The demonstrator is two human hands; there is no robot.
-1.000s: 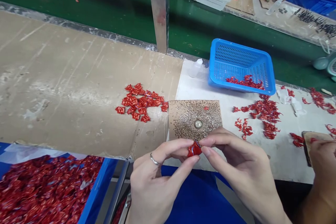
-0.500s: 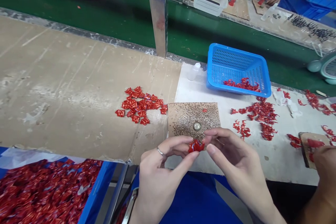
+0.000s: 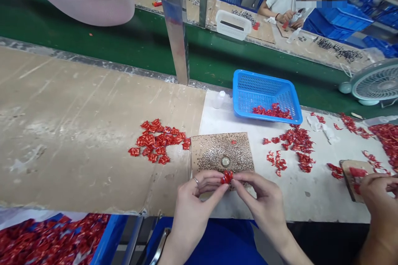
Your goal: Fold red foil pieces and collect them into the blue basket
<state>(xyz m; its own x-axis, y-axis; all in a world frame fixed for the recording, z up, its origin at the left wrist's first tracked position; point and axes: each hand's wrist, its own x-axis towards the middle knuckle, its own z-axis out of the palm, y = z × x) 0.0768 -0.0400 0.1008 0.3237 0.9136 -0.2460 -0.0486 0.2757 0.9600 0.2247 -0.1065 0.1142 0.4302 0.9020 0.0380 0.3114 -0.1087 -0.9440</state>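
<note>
Between my hands is a small shiny red ribbon flower [image 3: 226,177], partly covered by fingertips. My left hand [image 3: 193,203], with a ring on one finger, pinches its left side between thumb and fingers. On the other side my right hand [image 3: 266,198] has thumb and forefinger closed on the flower's right edge. Just beyond lies a cardboard piece [image 3: 202,147] dotted with glossy brown drops, with a small round pale disc [image 3: 225,161] on it. To its left sits a loose group of red ribbon flowers [image 3: 160,138].
A blue basket [image 3: 267,76] holding red ribbon pieces stands behind, beside a small white bottle [image 3: 219,99]. Loose red ribbon pieces [image 3: 297,138] lie to the right. Another person's hand [image 3: 377,190] works at far right. A metal post [image 3: 174,29] rises at the table's back edge.
The view has tilted up and shifted right. My right hand has come in from apart, and its thumb and forefinger now meet the flower held by my left.
</note>
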